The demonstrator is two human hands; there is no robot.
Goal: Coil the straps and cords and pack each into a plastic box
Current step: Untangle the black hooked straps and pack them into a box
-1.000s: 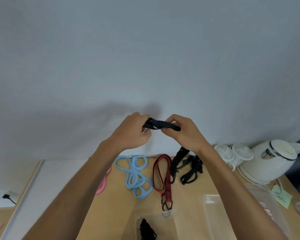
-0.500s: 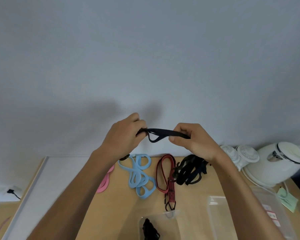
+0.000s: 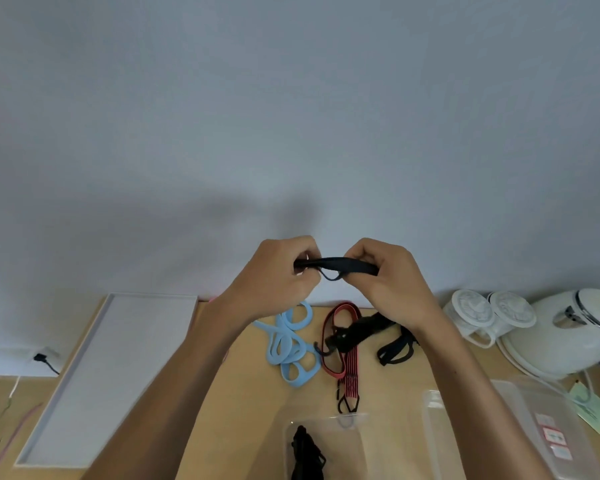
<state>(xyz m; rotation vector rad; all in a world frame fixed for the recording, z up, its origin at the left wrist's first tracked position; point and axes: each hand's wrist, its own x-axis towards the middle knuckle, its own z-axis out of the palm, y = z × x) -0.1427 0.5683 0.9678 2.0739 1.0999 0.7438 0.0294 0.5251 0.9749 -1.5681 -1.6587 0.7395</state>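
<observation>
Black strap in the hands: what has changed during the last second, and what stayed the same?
The left hand and right hand drew apart, then closed in again; a small loop of the black strap now sags between them. The black pile on the table spread out. Both hands keep their grip on the strap; the blue straps and red bungee cord stayed put.

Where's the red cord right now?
Head view, centre of the table: the red cord lies just right of the blue straps, with black straps overlapping its right side.
</observation>
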